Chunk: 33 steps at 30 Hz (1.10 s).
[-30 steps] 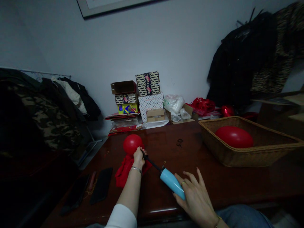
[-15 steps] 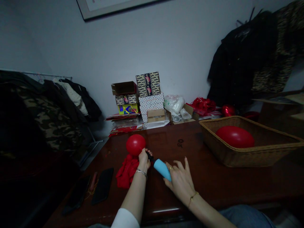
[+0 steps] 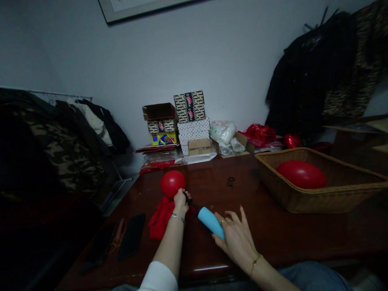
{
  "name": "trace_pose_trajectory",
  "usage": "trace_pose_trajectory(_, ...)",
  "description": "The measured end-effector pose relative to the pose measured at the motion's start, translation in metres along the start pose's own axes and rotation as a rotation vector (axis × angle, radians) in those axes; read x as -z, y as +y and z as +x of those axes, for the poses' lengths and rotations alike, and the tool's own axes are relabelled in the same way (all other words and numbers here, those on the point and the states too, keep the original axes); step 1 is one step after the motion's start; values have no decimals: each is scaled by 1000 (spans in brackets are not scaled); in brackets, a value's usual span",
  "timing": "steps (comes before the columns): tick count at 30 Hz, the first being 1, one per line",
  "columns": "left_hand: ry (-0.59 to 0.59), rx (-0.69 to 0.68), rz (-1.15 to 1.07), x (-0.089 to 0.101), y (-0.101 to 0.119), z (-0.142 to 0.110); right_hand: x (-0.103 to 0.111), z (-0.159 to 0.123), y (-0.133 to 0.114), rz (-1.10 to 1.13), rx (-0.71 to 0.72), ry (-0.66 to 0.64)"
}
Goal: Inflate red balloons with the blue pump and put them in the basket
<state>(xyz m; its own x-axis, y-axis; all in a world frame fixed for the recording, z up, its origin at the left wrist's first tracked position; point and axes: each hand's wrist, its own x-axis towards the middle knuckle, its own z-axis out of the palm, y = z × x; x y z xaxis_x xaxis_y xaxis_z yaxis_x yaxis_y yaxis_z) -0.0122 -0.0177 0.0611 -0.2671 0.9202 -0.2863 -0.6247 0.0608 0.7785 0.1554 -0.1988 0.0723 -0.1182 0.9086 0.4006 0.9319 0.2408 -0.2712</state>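
Note:
My left hand is closed around the black nozzle end of a hand balloon pump and the neck of a red balloon. The balloon is round and partly filled. My right hand holds the far end of the pump's light blue barrel between thumb and palm, with some fingers stretched out. A length of black shaft shows between the two hands. Beneath the balloon and beside my left wrist lies a crumpled red cloth-like heap.
A wicker basket with a larger red balloon stands at the right. Black bands lie mid-table. Dark flat objects, one a slab, lie at the left. Stacked boxes and plastic bags line the back.
My right hand has drawn the blue barrel a little to the right and towards me, so more black shaft shows. My left hand and the balloon have shifted only slightly.

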Motion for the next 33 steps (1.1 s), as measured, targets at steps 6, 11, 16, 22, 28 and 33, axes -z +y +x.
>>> trace_pose_trajectory(6,-13,-36,4,2,14,5,8,-28,21,61,41,32)
trace_pose_trajectory(11,-5,-30,5,3,16,6,10,-38,26,41,36,42)
trace_pose_trajectory(16,10,-43,-4,0,13,3,13,-31,22,30,5,26)
trace_pose_trajectory(22,1,-15,-8,1,3,2,13,-7,4,-20,-8,15)
trace_pose_trajectory(28,-22,22,13,-4,-10,-5,2,21,-12,-67,-9,-16)
trace_pose_trajectory(33,-5,39,24,-6,-13,-6,-4,29,-18,-97,1,-1)
